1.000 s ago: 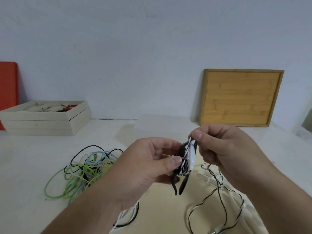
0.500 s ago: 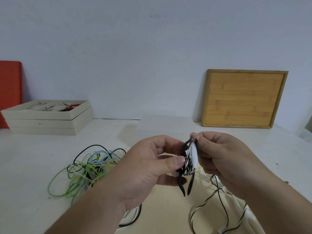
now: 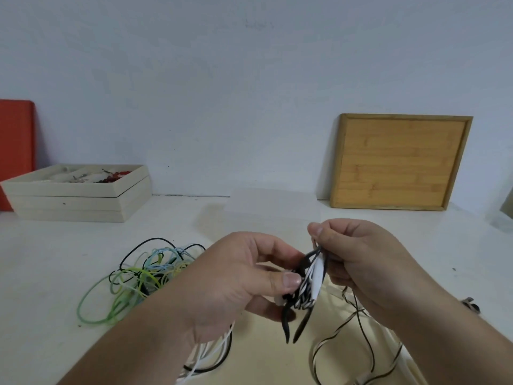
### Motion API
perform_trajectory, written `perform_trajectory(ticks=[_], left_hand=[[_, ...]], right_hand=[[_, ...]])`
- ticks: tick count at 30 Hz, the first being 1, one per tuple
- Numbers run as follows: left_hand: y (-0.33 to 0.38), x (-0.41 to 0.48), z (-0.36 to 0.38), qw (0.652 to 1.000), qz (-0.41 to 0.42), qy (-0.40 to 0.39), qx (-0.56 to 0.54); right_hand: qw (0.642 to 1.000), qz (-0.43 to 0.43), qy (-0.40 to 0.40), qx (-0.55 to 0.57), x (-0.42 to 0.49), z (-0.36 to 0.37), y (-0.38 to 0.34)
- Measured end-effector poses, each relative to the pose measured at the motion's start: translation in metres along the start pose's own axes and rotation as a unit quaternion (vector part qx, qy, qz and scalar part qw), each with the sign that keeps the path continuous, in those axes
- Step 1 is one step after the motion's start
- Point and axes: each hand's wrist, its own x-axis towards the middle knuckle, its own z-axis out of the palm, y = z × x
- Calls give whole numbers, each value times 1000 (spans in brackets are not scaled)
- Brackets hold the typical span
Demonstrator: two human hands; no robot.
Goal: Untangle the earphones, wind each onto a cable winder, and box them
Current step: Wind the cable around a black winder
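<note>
My left hand (image 3: 236,276) grips a black cable winder (image 3: 301,298) above the table, thumb pressed on its side. Black-and-white striped earphone cable (image 3: 306,290) is wrapped around its middle. My right hand (image 3: 358,257) pinches the cable just above the winder's top. The loose rest of this striped cable (image 3: 361,326) hangs down to the table under my right wrist. A tangle of green, blue and black earphones (image 3: 138,276) lies on the table to the left. White and black cables (image 3: 213,354) lie below my left forearm.
A beige tray box (image 3: 77,195) with small items stands at the back left, next to a red panel (image 3: 15,151). A bamboo tray (image 3: 399,162) leans on the wall at the back right. A cream mat (image 3: 266,354) lies under my hands.
My right hand has risen slightly, drawing the striped cable up over the winder's top. My left hand keeps the winder at nearly the same spot.
</note>
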Motion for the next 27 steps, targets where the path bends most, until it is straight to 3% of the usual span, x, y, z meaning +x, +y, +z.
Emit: perform_trajectory(ticks=[7, 10, 14, 17, 22, 27], left_hand=[[5, -2, -3, 999, -44, -23, -19], [3, -2, 4, 999, -38, -30, 4], [-3, 1, 12, 996, 7, 71, 44], [-4, 3, 10, 987, 57, 139, 52], [3, 2, 1, 985, 83, 146, 43], [7, 4, -13, 975, 89, 195, -58]], right_hand=[[999, -29, -3, 26, -1, 7, 1], [1000, 8, -13, 17, -3, 9, 1], [993, 101, -42, -34, -2, 8, 4], [991, 90, -46, -93, 0, 6, 8], [986, 80, -117, -87, -1, 9, 10], [977, 78, -188, -63, -4, 8, 9]])
